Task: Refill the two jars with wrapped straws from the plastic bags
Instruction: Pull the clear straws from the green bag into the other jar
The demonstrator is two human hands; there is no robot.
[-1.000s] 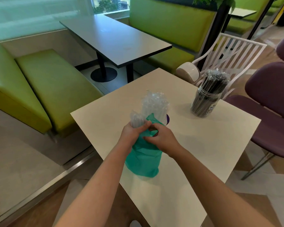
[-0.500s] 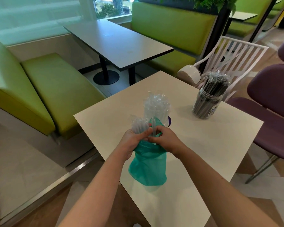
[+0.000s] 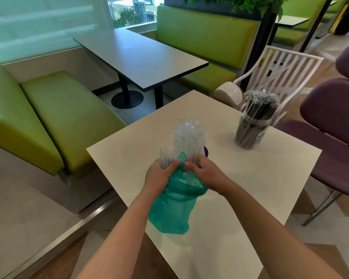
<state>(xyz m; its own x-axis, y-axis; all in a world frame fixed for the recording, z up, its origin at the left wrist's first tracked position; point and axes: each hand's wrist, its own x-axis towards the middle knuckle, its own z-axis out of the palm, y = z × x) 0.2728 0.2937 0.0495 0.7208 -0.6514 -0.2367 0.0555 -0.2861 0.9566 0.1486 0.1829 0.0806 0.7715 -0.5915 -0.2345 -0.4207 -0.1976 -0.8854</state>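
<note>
Far jar (image 3: 252, 129): clear plastic, upright on the far right part of the worktop (image 3: 250, 178); packed with dark wrapped straws (image 3: 263, 106) that stand well above its rim. Judged filled.
Near jar: largely hidden behind the hands and the bag; only a purple patch (image 3: 206, 151) shows just beside the clear bundle, which may belong to it. Cannot tell how full it is.
Clear wrapped straws, large bundle (image 3: 189, 137): upright, tops fanned, rising behind the right hand, seemingly standing in the near jar.
Clear wrapped straws, small bundle (image 3: 165, 159): upright in the left hand, just beside the large bundle.
Green plastic bag (image 3: 175, 206): slack and crumpled, hanging from the two hands down over the near edge of the worktop; looks mostly emptied, contents not visible.
Left hand (image 3: 159, 174): fingers closed around the small bundle and the bag's mouth.
Right hand (image 3: 208, 175): fingers pinched on the bag's top edge at the base of the large bundle.
Second bag: none in view.
Progress, as judged: one jar done; second jar well on, with the small bundle to go in and the bag to come away.
</note>
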